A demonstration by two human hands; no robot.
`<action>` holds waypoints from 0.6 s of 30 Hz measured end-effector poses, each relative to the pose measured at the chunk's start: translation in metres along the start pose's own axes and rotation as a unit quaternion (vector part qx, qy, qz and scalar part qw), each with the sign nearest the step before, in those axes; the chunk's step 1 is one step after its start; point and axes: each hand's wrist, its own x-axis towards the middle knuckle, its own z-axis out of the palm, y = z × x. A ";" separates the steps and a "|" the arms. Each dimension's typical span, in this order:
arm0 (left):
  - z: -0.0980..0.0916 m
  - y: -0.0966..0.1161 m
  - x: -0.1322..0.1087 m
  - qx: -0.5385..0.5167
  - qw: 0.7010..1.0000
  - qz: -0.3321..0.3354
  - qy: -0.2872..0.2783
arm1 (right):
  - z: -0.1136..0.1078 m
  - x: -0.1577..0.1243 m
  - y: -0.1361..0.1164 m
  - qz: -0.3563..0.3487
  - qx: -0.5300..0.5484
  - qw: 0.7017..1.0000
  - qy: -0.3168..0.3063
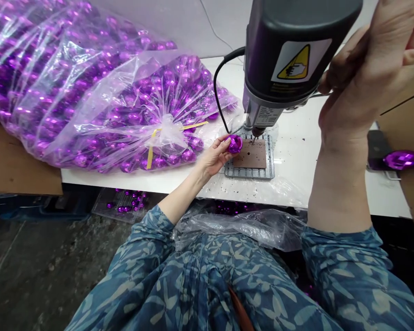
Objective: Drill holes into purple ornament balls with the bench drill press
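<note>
My left hand pinches a shiny purple faceted bauble between thumb and fingers. It is at the left edge of a brown board, which lies on the slotted metal base of a black bench drill press. The drill bit points down over the board, to the right of the bauble. Dark shavings are scattered on the board. My right hand is raised beside the drill head with its fingers curled; what they grip is hidden.
A large clear bag of purple baubles, tied with a yellow strip, fills the left. Another purple bauble lies at the far right beside a dark object. Clear plastic hangs below the white table edge. A black cable loops beside the drill.
</note>
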 end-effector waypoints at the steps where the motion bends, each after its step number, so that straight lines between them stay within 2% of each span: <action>1: 0.001 0.000 0.000 -0.003 1.000 -0.006 0.001 | 0.000 0.000 0.000 -0.001 0.000 1.000 -0.003; 5: 0.001 -0.004 0.001 0.024 1.000 -0.007 -0.006 | 0.000 0.002 0.001 -0.006 0.012 1.000 -0.001; 8: 0.000 -0.013 0.007 0.098 0.994 0.047 -0.013 | 0.001 0.004 -0.001 0.005 0.015 1.000 -0.003; 12: -0.003 -0.025 0.021 0.208 0.966 0.150 -0.037 | 0.002 0.003 -0.002 -0.009 0.031 0.999 -0.022; 15: -0.006 -0.030 0.029 0.265 0.947 0.175 -0.055 | 0.001 0.002 0.000 -0.019 0.034 0.999 -0.033; 18: -0.009 -0.034 0.033 0.292 0.939 0.177 -0.050 | 0.001 0.001 -0.001 -0.014 0.023 0.999 -0.035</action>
